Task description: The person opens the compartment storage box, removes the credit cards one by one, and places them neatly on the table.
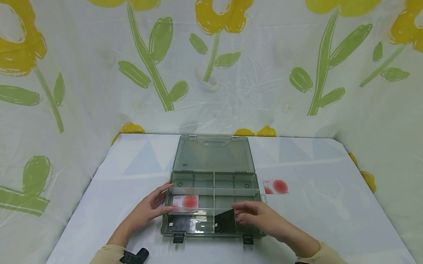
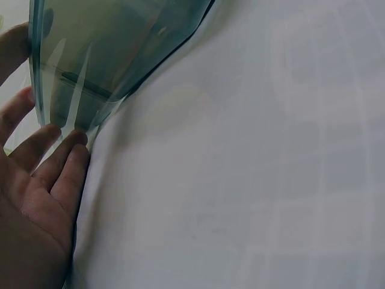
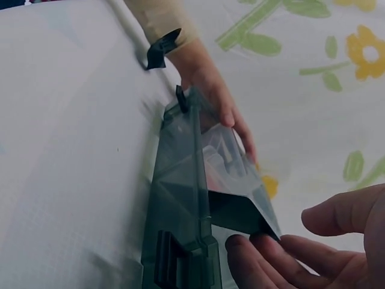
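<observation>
A translucent grey-green plastic storage box (image 1: 164, 229) sits on the table with its lid (image 1: 213, 154) raised at the back. My left hand (image 1: 157, 203) rests its fingertips and thumb along the box's left wall. Inside, a white card with red circles (image 1: 185, 201) lies in the middle-left compartment and a dark card (image 1: 177, 223) in the front-left one. A black card (image 1: 225, 222) leans at a slant in the front right compartment. At its right edge are the fingertips of my right hand (image 1: 259, 218); in the right wrist view, the thumb stands apart from this black card (image 3: 240, 211).
Another white card with red circles (image 1: 276, 186) lies on the table (image 1: 314, 231) right of the box. Two dark latches, left (image 1: 178, 237) and right (image 1: 247, 239), hang from the box's front edge. A flower-print cloth (image 1: 259, 83) surrounds the table.
</observation>
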Action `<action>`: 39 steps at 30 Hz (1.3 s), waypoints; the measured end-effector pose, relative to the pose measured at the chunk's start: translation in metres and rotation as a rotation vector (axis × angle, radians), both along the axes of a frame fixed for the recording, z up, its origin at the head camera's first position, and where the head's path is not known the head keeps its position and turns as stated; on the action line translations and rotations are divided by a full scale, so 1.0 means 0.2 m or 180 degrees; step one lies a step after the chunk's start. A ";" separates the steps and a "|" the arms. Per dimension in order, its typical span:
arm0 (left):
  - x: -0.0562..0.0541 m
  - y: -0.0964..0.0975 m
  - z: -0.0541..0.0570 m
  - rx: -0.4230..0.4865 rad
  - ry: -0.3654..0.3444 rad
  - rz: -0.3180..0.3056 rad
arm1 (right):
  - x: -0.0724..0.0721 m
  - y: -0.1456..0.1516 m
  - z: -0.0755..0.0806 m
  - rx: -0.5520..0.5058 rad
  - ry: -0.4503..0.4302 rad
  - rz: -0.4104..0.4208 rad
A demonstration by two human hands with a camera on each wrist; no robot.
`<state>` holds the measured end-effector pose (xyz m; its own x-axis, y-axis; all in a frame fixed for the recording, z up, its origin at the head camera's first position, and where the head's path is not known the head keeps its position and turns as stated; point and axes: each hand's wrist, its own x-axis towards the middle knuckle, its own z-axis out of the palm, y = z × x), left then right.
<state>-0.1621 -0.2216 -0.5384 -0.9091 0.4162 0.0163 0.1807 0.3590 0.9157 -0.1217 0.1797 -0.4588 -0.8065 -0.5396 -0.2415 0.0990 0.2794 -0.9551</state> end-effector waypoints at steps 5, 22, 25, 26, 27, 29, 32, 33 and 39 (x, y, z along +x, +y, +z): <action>0.00 0.00 0.00 -0.0011 -0.0059 0.0013 | -0.01 -0.02 -0.02 0.0017 0.0047 -0.0045; 0.00 0.00 0.01 0.0055 -0.0027 0.0003 | -0.01 -0.12 -0.08 0.0168 0.0084 -0.0108; 0.00 0.01 0.01 0.0069 -0.0040 0.0000 | -0.01 -0.12 -0.08 0.0183 0.0103 -0.0095; 0.00 0.01 0.01 0.0071 -0.0041 -0.0003 | -0.01 -0.12 -0.08 0.0178 0.0101 -0.0095; 0.00 0.01 0.01 0.0071 -0.0041 -0.0005 | -0.01 -0.12 -0.08 0.0171 0.0097 -0.0094; 0.00 0.01 0.01 0.0063 -0.0047 -0.0006 | -0.01 -0.12 -0.08 0.0153 0.0082 -0.0092; 0.00 0.01 0.01 0.0043 -0.0039 -0.0004 | -0.01 -0.12 -0.09 0.0098 0.0045 -0.0109; 0.00 0.00 0.00 0.0039 -0.0041 -0.0002 | -0.01 -0.12 -0.09 0.0075 0.0028 -0.0119; -0.01 0.00 0.00 0.0037 -0.0063 0.0017 | -0.01 -0.12 -0.09 -0.0009 -0.0034 -0.0155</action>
<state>-0.1636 -0.2216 -0.5393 -0.9115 0.4112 0.0030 0.1606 0.3490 0.9232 -0.1243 0.1560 -0.4772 -0.8292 -0.5006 -0.2487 0.1225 0.2714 -0.9546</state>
